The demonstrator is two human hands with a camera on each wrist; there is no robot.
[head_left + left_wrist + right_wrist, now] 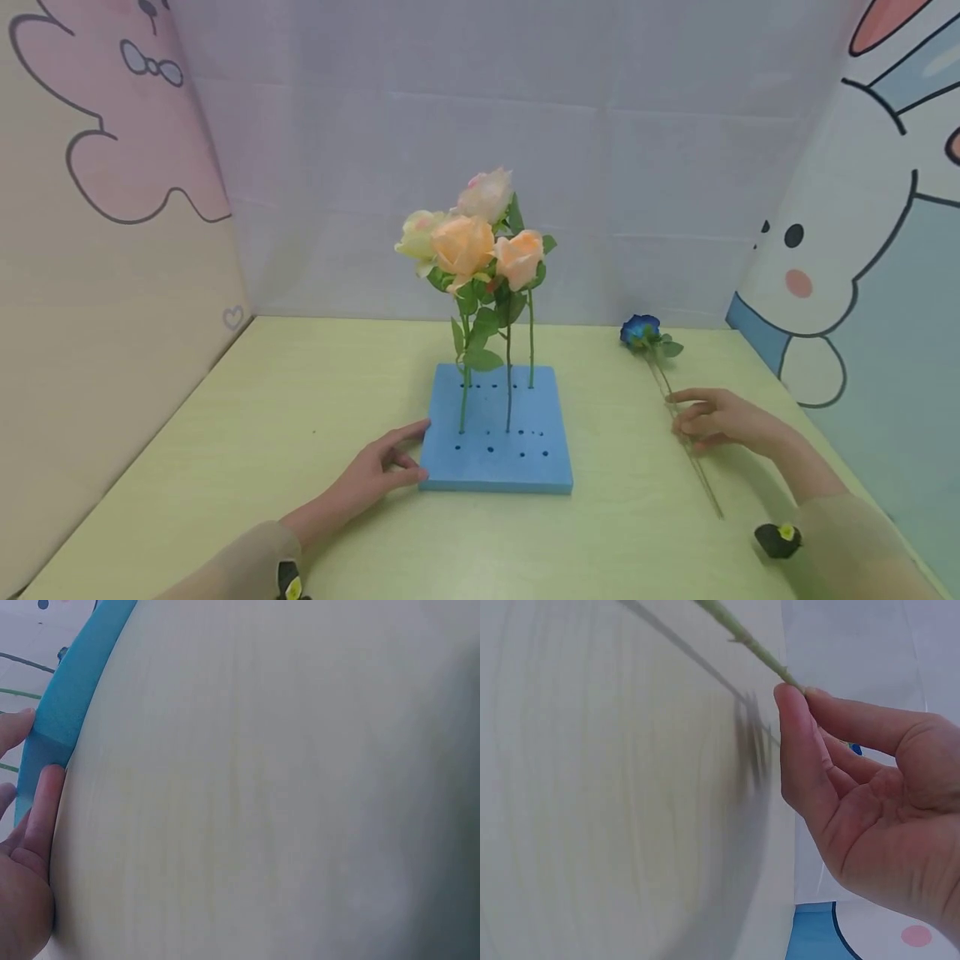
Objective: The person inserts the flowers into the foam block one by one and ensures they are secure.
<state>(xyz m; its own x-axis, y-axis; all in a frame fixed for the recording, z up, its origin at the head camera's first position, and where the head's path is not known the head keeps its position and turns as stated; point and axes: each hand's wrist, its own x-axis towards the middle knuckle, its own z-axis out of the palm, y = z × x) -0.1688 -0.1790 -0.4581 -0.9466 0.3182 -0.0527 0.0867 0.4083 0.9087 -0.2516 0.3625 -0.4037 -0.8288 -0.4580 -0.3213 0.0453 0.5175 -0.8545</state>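
Note:
My right hand (720, 421) pinches the stem (754, 649) of a blue rose (640, 332) between thumb and fingertips. In the right wrist view the stem stands off from its shadow, so that part is raised from the table. The bloom points toward the back wall. My left hand (375, 471) touches the left side of a blue board (487, 468) with fairly straight fingers and thumb, as the left wrist view also shows along the board's edge (75, 690). A pale pink rose (486, 196), a cream-yellow rose (417, 237) and two peach roses (463, 246) stand upright in the board.
Rows of small holes (491, 450) run across the board. The pale wooden table (315, 392) meets a white cloth backdrop (337, 192). Side panels carry a pink cartoon figure (150, 158) on the left and a white rabbit (825, 242) on the right.

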